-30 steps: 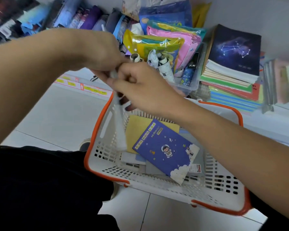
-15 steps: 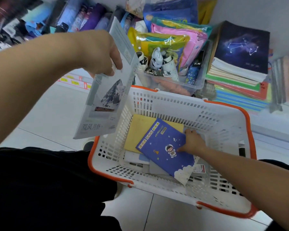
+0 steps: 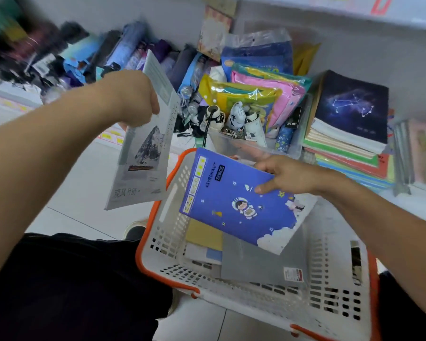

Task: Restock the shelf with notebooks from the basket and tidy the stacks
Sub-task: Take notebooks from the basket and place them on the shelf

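Head view: left hand [image 3: 135,99] grips a grey mountain-cover notebook [image 3: 143,153], held up left of the white orange-rimmed basket [image 3: 330,286]. Right hand [image 3: 288,175] pinches a blue astronaut notebook [image 3: 231,200] at its top edge, tilted above the basket; more notebooks lie inside, and a notebook stack [image 3: 349,136] sits on the shelf just beyond.

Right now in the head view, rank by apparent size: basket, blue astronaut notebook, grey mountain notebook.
1. basket, clearly largest.
2. blue astronaut notebook and grey mountain notebook: similar, both lifted and tilted, so unranked.
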The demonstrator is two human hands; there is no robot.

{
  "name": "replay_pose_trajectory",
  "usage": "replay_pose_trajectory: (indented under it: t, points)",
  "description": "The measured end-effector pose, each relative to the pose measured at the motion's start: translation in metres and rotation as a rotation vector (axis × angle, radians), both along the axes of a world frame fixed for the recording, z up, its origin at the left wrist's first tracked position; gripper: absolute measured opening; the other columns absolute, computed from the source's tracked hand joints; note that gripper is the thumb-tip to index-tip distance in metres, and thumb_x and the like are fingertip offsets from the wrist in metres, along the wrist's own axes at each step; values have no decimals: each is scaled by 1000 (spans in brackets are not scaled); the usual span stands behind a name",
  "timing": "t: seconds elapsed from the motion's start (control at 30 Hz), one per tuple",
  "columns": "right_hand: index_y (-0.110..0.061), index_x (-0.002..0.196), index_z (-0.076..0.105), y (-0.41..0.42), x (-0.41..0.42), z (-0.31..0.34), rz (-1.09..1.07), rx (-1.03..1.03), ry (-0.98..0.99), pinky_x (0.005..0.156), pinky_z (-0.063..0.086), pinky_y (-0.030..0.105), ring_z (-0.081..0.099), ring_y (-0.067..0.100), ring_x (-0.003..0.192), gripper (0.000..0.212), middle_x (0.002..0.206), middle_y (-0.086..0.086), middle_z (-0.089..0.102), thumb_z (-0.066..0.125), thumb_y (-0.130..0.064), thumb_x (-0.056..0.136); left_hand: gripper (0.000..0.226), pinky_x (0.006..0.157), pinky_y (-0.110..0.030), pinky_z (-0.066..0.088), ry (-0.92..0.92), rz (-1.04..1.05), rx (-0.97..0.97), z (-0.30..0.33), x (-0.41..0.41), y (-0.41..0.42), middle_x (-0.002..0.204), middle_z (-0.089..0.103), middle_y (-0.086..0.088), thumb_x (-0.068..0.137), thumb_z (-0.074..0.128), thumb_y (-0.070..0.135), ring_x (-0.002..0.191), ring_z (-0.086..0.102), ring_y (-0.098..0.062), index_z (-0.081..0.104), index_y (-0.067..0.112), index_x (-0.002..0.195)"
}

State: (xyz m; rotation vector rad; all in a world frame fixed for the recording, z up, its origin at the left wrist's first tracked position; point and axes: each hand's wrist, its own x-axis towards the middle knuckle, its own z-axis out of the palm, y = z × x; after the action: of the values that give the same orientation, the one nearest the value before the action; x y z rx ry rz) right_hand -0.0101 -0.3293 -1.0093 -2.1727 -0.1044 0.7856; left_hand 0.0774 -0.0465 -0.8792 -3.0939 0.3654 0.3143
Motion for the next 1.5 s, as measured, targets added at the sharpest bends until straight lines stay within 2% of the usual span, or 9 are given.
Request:
replay_pose_trajectory:
  t: [0.2,0.4,0.57,0.8,0.93,1.07,1.17,1.33,1.5]
  points:
    - [-6,120,67,-19,2,152,-255,461,-19,71,63,39,75,29,85,39,110,17,74,65,-6,82,13,58,-24,49,116,292,-786,17,-1,20,93,72,-4,90,66,18,74,61,-19,76,18,98]
    - [-9,123,65,-13,-14,164,-521,636,-204,81,59,47,71,38,99,34,115,19,72,64,-13,89,85,72,-33,59,611,275,-1696,64,-21,-7,109,73,-8,81,29,79,98,71,-23,70,13,114]
    - [2,122,59,6,-18,166,-635,692,-334,84,56,52,69,40,97,35,113,22,72,64,-12,91,36,75,-38,57,241,99,-1652,72,-40,-39,106,74,-9,80,68,-1,92,72,-27,67,7,115]
    - [-9,128,49,3,-26,165,-612,810,-240,84,60,45,72,31,103,64,121,10,71,82,-16,74,51,62,-36,59,64,19,-1838,92,-55,-46,108,73,-6,74,71,2,87,73,-26,53,15,120]
    - [-5,125,64,-5,-24,181,-528,839,-356,94,55,52,69,38,108,35,118,16,71,65,-17,92,61,62,-39,59,-72,175,-1930,104,-44,-69,109,73,-4,82,73,10,86,73,-25,43,19,134]
    - [-8,120,67,-27,-18,212,-796,868,-674,80,60,46,71,37,102,25,111,12,75,59,-14,97,46,77,-41,58,167,-9,-1673,120,-35,-104,113,72,5,88,68,17,93,72,-16,50,27,129]
    - [-15,120,66,-64,-3,238,-942,870,-730,83,60,47,73,28,99,23,112,6,75,57,-14,100,31,80,-38,57,18,-204,-1321,126,-28,-140,112,69,14,92,65,20,98,68,-9,55,37,117]
    - [-5,106,66,-114,13,274,-1039,814,-568,60,61,35,73,21,64,14,84,7,77,63,-4,93,23,39,-18,45,287,147,-1453,150,7,-205,100,67,-12,95,62,13,58,64,-17,58,-2,111]
    - [7,108,64,-146,20,271,-1032,838,-608,81,59,41,74,28,79,39,95,19,76,80,2,72,6,55,-20,58,431,187,-1603,152,24,-249,85,67,-10,91,63,1,67,66,-16,60,-1,86]
